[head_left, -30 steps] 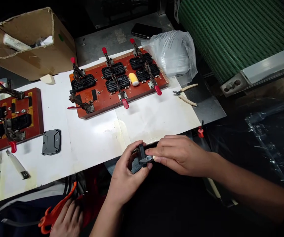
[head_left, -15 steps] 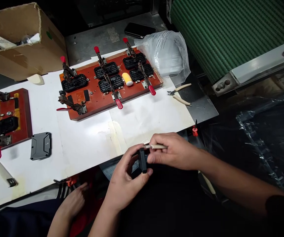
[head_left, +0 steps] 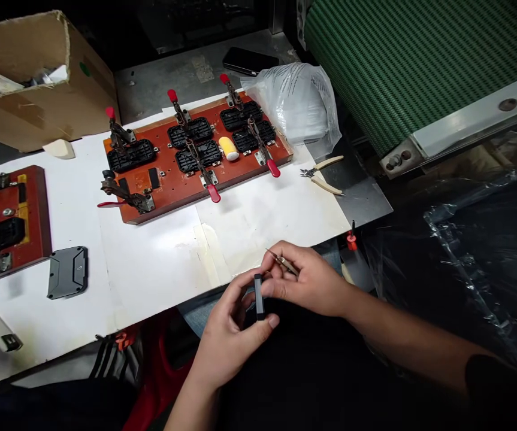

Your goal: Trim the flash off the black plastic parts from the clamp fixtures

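White tabletop (head_left: 159, 263) behind; right hand (head_left: 314, 280) partly hides slim tool (head_left: 287, 263).

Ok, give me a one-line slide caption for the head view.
Left hand grips a small dark part; right hand holds a thin, pointed tool beside it.

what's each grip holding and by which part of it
Left grip: a small dark piece, by its upper and lower ends. Right grip: a slim pointed tool, by its handle.
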`<state>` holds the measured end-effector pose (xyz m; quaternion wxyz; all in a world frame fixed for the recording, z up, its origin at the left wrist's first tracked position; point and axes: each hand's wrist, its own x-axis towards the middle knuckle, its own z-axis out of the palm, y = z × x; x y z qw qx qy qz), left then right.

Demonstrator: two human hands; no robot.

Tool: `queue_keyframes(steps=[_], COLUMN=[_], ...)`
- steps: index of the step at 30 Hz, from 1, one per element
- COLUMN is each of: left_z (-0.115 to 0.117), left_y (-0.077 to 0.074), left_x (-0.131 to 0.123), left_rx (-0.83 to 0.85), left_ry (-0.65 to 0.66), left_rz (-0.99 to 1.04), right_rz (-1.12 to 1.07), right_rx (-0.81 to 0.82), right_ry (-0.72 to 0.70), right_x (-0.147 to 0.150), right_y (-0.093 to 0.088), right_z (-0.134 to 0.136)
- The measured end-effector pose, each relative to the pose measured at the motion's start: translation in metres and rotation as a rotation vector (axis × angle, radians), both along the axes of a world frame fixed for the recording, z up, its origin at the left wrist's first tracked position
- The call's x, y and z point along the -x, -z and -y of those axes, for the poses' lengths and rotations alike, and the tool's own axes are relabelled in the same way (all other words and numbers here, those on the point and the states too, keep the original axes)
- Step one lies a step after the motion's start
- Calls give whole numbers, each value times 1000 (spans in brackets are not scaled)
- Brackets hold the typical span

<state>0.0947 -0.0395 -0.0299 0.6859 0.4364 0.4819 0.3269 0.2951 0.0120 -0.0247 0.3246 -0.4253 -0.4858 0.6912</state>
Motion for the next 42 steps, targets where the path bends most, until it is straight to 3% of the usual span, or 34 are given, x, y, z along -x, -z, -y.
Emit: queue_keyframes(steps=[2,7,11,15,20,27,33,35,39,42], left_z=[0,1,2,0,-2,-3,-2,-2,-2,-2], left_y=[0,-2,2,7,8,7,5,4,5,7], left_x=[0,1,1,1,5,4,4,4,2,0], left_rx=[-11,-37,-104,-184,-207,-185,-196,-189,-255,-328], left_ry=[6,25,-69,-157,-196,-188,-173,-157,-79,-13], left_rz=[-21,-76,-121,-209,-244,-226,-233,-249,-299,-363], right_rz=[34,293,151,86,1,87,-22,28,104,120], right_rx=[-28,-169,-238,-433,-591,-476,-536,-468,-158,-149], right_ry=[0,169,56,-17,-23,66,35,83,88,-2], right_x=[3,3,0,1,2,1,3,2,5,6], right_y=[1,6,1,-2,0,-5,-1,-1,-3,-2], right_z=[1,-8,-2,13,20,16,15,13,6,1])
